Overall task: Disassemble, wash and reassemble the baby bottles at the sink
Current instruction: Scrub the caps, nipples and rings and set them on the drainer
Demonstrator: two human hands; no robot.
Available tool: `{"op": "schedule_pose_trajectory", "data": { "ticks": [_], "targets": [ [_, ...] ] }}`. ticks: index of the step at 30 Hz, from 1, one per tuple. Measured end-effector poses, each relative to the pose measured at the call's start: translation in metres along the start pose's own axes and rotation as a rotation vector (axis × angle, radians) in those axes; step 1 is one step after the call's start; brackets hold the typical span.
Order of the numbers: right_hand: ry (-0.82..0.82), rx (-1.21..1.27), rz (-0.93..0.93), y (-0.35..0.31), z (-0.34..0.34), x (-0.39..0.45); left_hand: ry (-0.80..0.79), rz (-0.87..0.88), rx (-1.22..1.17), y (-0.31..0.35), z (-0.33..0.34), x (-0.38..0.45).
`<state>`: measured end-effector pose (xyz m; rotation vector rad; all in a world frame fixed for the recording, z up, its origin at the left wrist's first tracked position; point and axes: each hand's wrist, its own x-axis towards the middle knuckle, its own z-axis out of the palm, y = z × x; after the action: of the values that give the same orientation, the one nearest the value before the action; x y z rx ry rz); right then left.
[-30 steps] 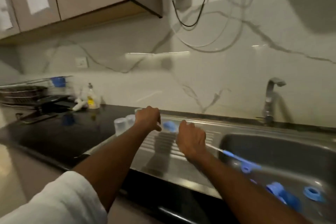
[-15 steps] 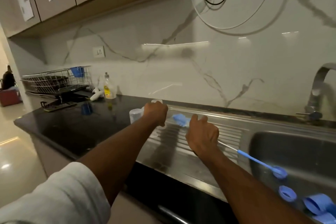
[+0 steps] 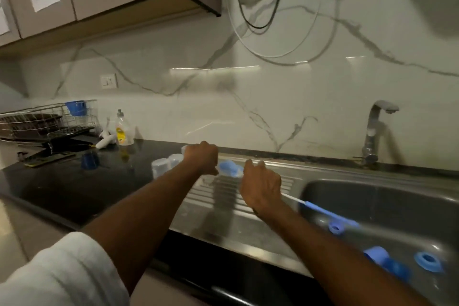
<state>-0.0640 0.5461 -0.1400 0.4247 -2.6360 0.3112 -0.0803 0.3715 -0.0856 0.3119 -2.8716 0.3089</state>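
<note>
Looking from the left, I am seeing a dish rack [image 3: 49,122] and a soap bottle [image 3: 121,129] sitting on the black counter [image 3: 62,186]. Two clear bottles [image 3: 165,165] are standing beside my left hand [image 3: 201,158], which is curling round something I cannot make out. My right hand [image 3: 260,186] is gripping the blue brush [image 3: 229,167] over the drainboard [image 3: 223,208]. Blue rings [image 3: 428,261] are lying in the sink [image 3: 397,196].
</note>
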Motion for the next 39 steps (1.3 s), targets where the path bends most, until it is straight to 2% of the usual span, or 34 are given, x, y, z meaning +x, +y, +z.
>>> {"op": "schedule_pose_trajectory", "data": {
  "ticks": [3, 6, 10, 14, 19, 23, 25, 27, 31, 34, 39],
  "targets": [
    [0.041, -0.118, -0.126, 0.036, -0.030, -0.006, 0.010, 0.034, -0.029, 0.024, -0.018, -0.008],
    [0.076, -0.206, -0.155, 0.085, -0.065, -0.006, 0.028, 0.078, -0.047, 0.061, -0.034, -0.010],
    [0.072, -0.275, -0.111, 0.156, -0.108, -0.008, 0.117, 0.169, -0.093, 0.140, -0.046, -0.007],
    [0.087, -0.306, -0.033, 0.231, -0.115, -0.029, 0.173, 0.299, -0.143, 0.226, -0.042, -0.015],
    [-0.061, -0.140, 0.211, 0.316, -0.078, -0.059, 0.102, 0.448, -0.206, 0.322, 0.008, -0.023],
    [-0.219, -0.109, 0.360, 0.372, -0.042, -0.070, -0.120, 0.617, -0.178, 0.372, 0.070, -0.019],
    [-0.141, -0.100, 0.391, 0.390, -0.042, -0.062, -0.173, 0.704, -0.126, 0.381, 0.078, -0.007],
    [-0.066, -0.086, 0.424, 0.398, -0.044, -0.056, -0.119, 0.723, -0.130, 0.388, 0.077, 0.003],
    [-0.148, -0.102, 0.487, 0.404, -0.035, -0.057, -0.137, 0.869, -0.049, 0.420, 0.086, 0.010],
    [-0.140, -0.097, 0.537, 0.411, -0.036, -0.062, -0.147, 0.978, 0.035, 0.441, 0.083, 0.003],
    [-0.107, -0.087, 0.573, 0.418, -0.043, -0.067, -0.128, 1.014, -0.038, 0.496, 0.090, 0.017]
  ]
}}
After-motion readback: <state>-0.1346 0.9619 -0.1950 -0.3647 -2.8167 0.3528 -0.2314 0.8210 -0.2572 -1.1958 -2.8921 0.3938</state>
